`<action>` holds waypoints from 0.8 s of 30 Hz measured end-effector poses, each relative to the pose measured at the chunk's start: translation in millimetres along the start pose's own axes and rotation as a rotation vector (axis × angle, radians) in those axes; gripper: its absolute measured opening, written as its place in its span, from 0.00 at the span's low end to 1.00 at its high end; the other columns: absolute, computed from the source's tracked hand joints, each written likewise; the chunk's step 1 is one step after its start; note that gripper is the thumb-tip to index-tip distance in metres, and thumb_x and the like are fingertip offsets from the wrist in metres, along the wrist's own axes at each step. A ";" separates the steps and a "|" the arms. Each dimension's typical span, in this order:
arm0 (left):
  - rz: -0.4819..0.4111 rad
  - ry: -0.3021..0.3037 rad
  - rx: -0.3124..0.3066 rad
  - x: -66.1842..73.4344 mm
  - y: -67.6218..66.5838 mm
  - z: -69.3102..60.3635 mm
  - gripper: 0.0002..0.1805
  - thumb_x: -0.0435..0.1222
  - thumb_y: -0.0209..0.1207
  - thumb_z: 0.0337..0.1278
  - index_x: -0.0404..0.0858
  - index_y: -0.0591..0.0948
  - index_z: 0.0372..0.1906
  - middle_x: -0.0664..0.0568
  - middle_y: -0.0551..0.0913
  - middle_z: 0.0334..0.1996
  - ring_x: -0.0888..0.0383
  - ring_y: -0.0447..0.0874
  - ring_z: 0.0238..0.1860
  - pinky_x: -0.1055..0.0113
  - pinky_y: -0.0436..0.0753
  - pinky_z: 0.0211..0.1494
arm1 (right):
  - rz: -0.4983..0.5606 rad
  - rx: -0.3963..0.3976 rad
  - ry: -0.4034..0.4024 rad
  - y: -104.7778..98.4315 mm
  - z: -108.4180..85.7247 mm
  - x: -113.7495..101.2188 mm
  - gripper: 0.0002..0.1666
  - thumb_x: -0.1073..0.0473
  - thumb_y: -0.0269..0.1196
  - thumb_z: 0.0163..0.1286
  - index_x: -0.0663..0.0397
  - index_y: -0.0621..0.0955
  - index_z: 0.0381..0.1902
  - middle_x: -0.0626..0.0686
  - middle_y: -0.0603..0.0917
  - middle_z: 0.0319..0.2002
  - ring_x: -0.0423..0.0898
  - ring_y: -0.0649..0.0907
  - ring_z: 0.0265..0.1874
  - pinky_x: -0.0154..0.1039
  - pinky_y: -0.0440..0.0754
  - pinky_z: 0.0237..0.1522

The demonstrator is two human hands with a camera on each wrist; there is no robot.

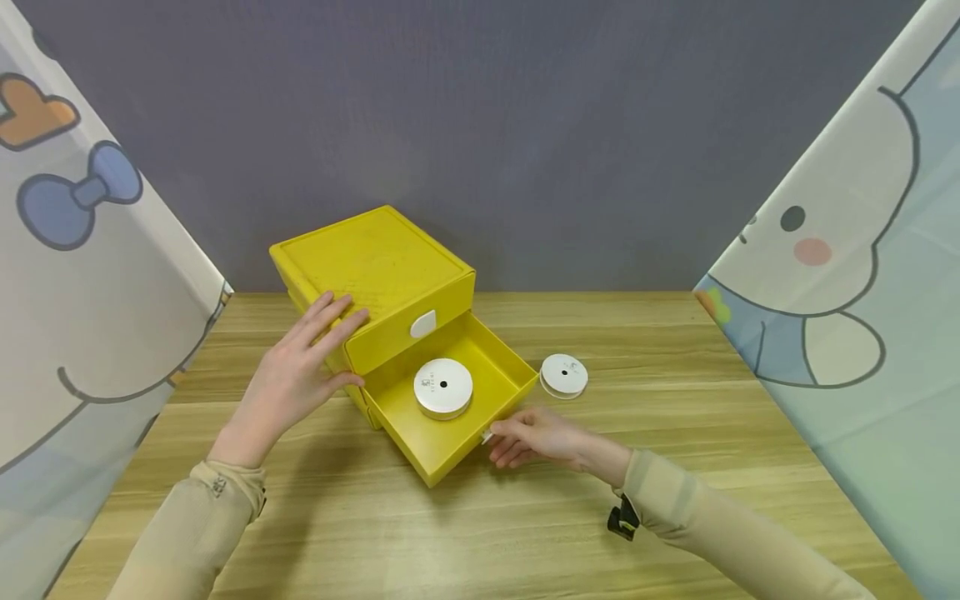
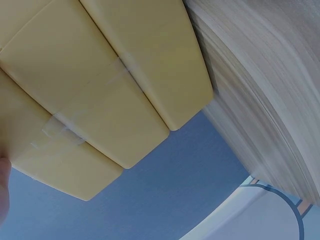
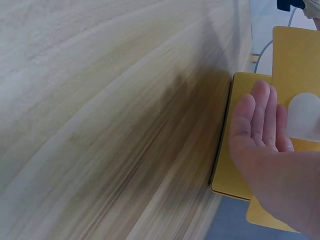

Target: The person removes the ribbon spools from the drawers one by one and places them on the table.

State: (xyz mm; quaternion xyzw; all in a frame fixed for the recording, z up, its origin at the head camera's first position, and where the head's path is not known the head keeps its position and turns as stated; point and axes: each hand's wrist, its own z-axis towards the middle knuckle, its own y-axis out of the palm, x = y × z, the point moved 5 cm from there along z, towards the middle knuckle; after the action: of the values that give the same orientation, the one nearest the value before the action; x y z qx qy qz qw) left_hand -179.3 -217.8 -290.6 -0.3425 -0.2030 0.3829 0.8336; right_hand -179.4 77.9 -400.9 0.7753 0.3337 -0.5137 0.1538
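A yellow drawer box [image 1: 378,262] stands on the table with its middle drawer [image 1: 408,446] pulled out. One white ribbon spool [image 1: 450,385] lies flat inside that drawer. My left hand [image 1: 296,371] rests against the box's left side, fingers spread over the top edge and thumb near the drawer opening. With thumb and finger, my right hand [image 1: 536,437] pinches the small white handle [image 1: 487,436] on the drawer front; its other fingers extend loosely below. The right wrist view shows those fingers beside the white handle [image 3: 305,117], the thumb hidden.
Another white spool [image 1: 564,375] lies on the wooden table [image 1: 637,417], right of the drawer. The top drawer, closed, has its own white handle [image 1: 423,324]. A grey wall [image 1: 600,150] rises behind, with cartoon-printed panels [image 1: 832,250] at both sides.
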 end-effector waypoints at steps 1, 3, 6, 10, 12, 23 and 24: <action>0.000 0.000 0.001 -0.1 -0.1 -0.2 0.53 0.34 0.80 0.18 0.42 0.72 0.65 0.41 0.71 0.66 0.42 0.64 0.70 0.47 0.85 0.50 | -0.002 0.000 -0.002 0.2 -0.3 0.4 0.27 0.51 0.54 0.72 0.75 0.76 0.50 0.59 0.87 0.38 0.44 0.86 0.35 0.50 0.86 0.51; 0.001 0.000 0.002 -0.2 -0.3 -0.4 0.53 0.34 0.80 0.18 0.42 0.72 0.65 0.41 0.71 0.66 0.42 0.64 0.70 0.47 0.85 0.50 | -0.005 -0.001 -0.005 0.5 -1.0 1.1 0.27 0.51 0.54 0.72 0.75 0.76 0.50 0.58 0.87 0.38 0.44 0.86 0.35 0.48 0.86 0.51; -0.002 0.000 0.005 0.2 -0.6 -0.3 0.53 0.34 0.80 0.17 0.42 0.72 0.65 0.41 0.71 0.65 0.42 0.64 0.70 0.47 0.85 0.51 | -0.004 0.000 -0.012 0.8 -2.2 1.9 0.27 0.51 0.54 0.72 0.76 0.76 0.50 0.57 0.87 0.38 0.44 0.86 0.35 0.46 0.87 0.49; -0.007 0.002 0.007 0.7 -0.9 0.1 0.53 0.33 0.80 0.17 0.42 0.72 0.65 0.41 0.72 0.65 0.41 0.65 0.70 0.47 0.84 0.52 | 0.003 0.001 -0.014 0.5 -3.6 3.1 0.27 0.52 0.54 0.72 0.77 0.76 0.50 0.55 0.87 0.37 0.43 0.86 0.35 0.44 0.87 0.48; -0.007 0.003 0.008 0.9 -0.8 0.6 0.53 0.33 0.80 0.17 0.42 0.72 0.65 0.41 0.72 0.65 0.41 0.65 0.70 0.47 0.84 0.52 | 0.002 -0.004 -0.019 0.0 -4.0 3.7 0.27 0.52 0.53 0.73 0.77 0.76 0.50 0.55 0.87 0.36 0.43 0.86 0.35 0.44 0.88 0.48; 0.011 0.006 0.012 0.5 -0.4 0.1 0.53 0.34 0.80 0.17 0.42 0.72 0.65 0.41 0.72 0.65 0.41 0.65 0.70 0.48 0.85 0.50 | 0.014 -0.026 -0.027 1.1 -5.5 7.3 0.30 0.50 0.54 0.73 0.79 0.75 0.50 0.55 0.87 0.36 0.43 0.86 0.34 0.46 0.87 0.48; 0.010 0.007 0.013 0.6 -0.5 0.1 0.53 0.34 0.80 0.17 0.42 0.72 0.65 0.41 0.72 0.65 0.41 0.65 0.69 0.48 0.85 0.50 | 0.014 -0.028 -0.027 1.0 -5.6 7.7 0.30 0.49 0.53 0.73 0.78 0.75 0.50 0.56 0.87 0.36 0.43 0.86 0.34 0.46 0.87 0.48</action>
State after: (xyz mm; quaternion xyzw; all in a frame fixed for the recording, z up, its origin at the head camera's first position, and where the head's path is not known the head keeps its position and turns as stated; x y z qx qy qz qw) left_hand -178.7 -217.5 -290.2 -0.3395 -0.1958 0.3873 0.8345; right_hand -172.9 83.2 -405.5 0.7683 0.3333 -0.5184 0.1728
